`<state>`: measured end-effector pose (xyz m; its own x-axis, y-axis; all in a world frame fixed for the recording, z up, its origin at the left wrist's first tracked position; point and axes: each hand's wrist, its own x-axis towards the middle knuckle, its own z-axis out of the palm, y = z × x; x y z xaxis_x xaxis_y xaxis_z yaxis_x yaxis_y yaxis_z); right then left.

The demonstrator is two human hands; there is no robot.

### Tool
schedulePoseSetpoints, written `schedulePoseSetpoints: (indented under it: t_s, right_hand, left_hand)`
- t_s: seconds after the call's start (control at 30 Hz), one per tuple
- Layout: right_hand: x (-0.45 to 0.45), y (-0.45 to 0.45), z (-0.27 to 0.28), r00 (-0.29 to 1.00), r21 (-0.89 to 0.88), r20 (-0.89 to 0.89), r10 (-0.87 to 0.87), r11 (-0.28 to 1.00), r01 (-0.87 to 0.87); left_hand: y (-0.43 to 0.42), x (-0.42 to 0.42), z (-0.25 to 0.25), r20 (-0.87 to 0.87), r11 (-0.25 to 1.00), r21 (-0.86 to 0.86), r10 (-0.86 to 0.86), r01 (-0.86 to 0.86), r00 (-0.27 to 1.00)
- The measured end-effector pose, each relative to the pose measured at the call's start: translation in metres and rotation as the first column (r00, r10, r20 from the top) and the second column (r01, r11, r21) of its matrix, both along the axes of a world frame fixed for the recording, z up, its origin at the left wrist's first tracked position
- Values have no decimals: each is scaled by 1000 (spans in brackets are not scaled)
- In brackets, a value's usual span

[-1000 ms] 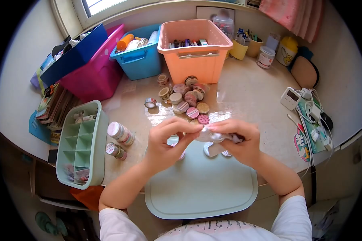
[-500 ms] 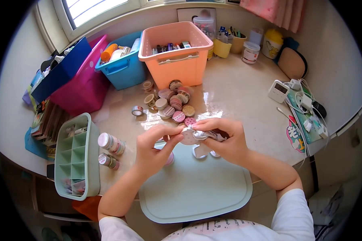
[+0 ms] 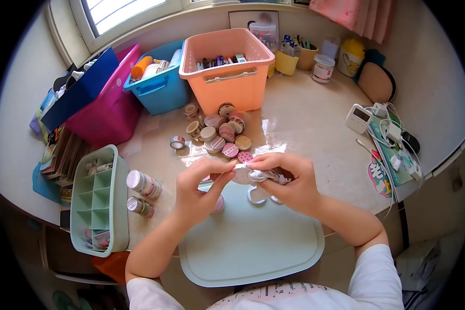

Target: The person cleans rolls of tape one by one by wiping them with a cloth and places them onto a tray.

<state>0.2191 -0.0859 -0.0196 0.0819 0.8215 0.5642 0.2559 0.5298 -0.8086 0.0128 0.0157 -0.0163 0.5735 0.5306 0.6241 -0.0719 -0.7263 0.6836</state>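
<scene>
While the left hand [image 3: 204, 186] and right hand [image 3: 294, 183] are both pinching the white bundle [image 3: 263, 176], it's hanging over the pale green lid's [image 3: 253, 243] far side. Keeping each grip close and light is probably giving the best control, tbh.

From here I see bare desk [image 3: 315, 116] to pass over right of the tape rolls [image 3: 227, 135], while the orange bin [image 3: 227, 77] blocks the far side and cables [image 3: 392, 132] clutter the right.
</scene>
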Motion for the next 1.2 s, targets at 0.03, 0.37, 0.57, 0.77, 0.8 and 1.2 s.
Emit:
schedulePoseSetpoints:
  t_s: [0.03,0.37,0.57,0.77,0.8,1.2]
  right_hand:
    - [-1,0,1,1000,2,-1,1,1000,-1]
    - [-4,-1,0,980,-56,-201,7,998,-19]
    - [4,0,11,968,233,222,-115,971,62]
    - [9,-3,12,1000,-96,-11,-9,995,7]
    - [7,-6,22,990,-170,-140,-5,985,-19]
    - [8,-8,20,977,-32,212,32,999,-26]
  left_hand:
    - [1,0,4,-39,978,209,2,6,999]
    - [-12,1,-8,-19,963,-271,5,-10,1000]
    - [-9,2,4,-67,994,88,68,-62,995]
    - [-19,7,6,-66,994,-32,104,-107,992]
    - [-19,6,4,-54,991,-98,87,-92,995]
    - [-16,1,1,2,957,271,109,-105,994]
